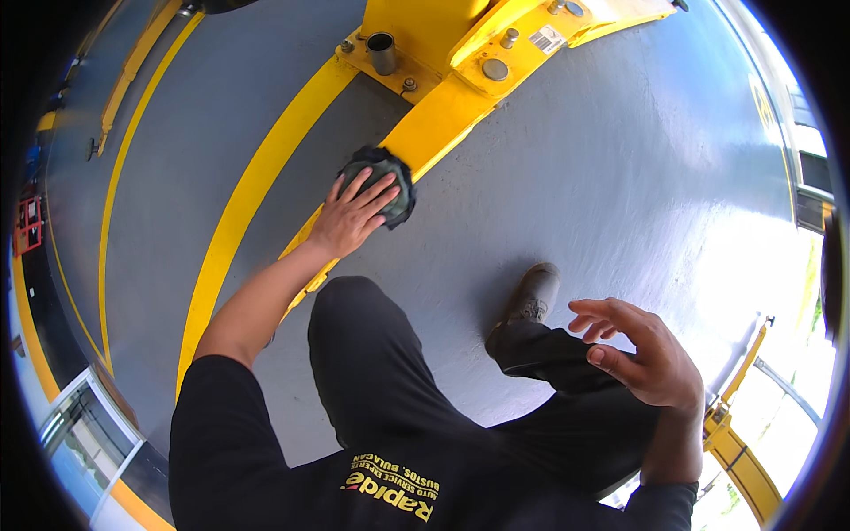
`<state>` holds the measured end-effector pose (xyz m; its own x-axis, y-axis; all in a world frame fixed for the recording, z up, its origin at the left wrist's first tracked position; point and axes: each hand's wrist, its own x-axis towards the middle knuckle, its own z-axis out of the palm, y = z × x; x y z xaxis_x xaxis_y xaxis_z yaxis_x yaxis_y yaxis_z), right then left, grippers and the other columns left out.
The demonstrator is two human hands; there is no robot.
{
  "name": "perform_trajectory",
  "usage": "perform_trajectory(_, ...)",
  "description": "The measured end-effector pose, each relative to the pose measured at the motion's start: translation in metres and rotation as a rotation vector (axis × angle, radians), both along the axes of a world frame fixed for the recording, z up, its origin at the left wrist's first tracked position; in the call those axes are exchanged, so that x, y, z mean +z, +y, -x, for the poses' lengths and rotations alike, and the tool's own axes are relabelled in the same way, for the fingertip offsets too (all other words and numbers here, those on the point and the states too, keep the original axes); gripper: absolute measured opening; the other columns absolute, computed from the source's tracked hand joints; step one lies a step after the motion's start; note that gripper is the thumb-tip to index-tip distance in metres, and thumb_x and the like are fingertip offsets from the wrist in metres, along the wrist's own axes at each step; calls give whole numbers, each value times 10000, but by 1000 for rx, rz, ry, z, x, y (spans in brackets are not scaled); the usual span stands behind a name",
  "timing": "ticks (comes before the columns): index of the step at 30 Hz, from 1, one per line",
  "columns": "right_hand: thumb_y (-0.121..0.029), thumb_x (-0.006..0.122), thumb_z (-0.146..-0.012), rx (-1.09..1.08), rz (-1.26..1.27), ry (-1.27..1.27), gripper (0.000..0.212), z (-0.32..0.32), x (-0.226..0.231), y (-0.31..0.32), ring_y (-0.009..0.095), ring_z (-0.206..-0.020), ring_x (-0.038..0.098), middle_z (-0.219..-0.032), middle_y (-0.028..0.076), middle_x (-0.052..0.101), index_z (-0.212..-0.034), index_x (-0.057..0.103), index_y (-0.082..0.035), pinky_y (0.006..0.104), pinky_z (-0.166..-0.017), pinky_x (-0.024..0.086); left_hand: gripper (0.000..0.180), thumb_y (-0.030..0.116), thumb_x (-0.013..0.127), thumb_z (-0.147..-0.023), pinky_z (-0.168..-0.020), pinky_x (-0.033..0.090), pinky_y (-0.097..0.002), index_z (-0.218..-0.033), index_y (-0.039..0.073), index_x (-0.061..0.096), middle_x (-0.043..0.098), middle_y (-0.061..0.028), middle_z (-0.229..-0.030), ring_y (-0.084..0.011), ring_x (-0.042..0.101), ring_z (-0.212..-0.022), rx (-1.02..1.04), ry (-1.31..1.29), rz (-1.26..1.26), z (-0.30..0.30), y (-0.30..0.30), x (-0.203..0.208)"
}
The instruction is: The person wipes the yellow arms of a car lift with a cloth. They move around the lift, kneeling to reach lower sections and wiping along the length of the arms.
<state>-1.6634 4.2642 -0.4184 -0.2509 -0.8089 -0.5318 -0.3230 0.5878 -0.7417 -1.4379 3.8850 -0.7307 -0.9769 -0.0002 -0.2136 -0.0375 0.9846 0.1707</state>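
Cloth (405,203): lay beneath the left hand (347,217), on the yellow beam (434,117).
Left fingers (373,191): were spread flat over it, not gripping.
Right hand (653,356): was half curled, held nothing.
Beam work: seemed under way; how much was finished or left, I could not tell.

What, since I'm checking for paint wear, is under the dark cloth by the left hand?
The yellow beam runs under the dark cloth, showing on both sides. The left hand is spread on top. The surface directly beneath is covered, so its paint can't be judged.
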Motion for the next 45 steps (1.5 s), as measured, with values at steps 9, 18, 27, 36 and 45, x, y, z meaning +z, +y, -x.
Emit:
perform_trajectory(9,-281,731,-1017,-62,-100,-34,507,-6,7,23,288,-1041,741,-1169,148,755,-1460,616,-63,425,-941,588,735,444,541,-1094,-1271,175,-724,-1731,244,234,144,20,-1813,-379,99,-1661,179,13,21,23,25,-7)
perform_trajectory(18,-426,679,-1060,79,-36,-6,538,-19,-12,-17,257,-993,756,-1146,137,767,-1454,636,-62,397,-910,598,733,609,435,-1103,-1288,204,-707,-1733,368,149,55,60,-1823,-358,74,-1666,328,254,12,205,37,-18)
perform_trajectory(27,-285,641,-1096,198,-179,12,409,-32,-39,-86,278,-1124,730,-1240,141,756,-1439,630,-63,428,-996,581,696,457,561,-1089,-1289,240,-676,-1712,391,258,150,65,-1808,-335,145,-1655,267,53,57,-7,28,-15)
perform_trajectory(36,-293,657,-1089,179,-160,50,397,-25,-51,-84,255,-1090,746,-1202,130,771,-1428,653,-86,408,-959,589,654,507,478,-1110,-1279,264,-667,-1711,318,303,183,22,-1804,-368,204,-1639,327,128,93,-14,30,-17)
perform_trajectory(45,-401,662,-1072,168,-113,76,454,-31,-46,-90,247,-1100,738,-1203,128,774,-1398,679,-87,413,-963,584,679,583,315,-1139,-1281,327,-565,-1739,317,141,182,-76,-1796,-366,335,-1586,531,256,-77,123,15,-40)
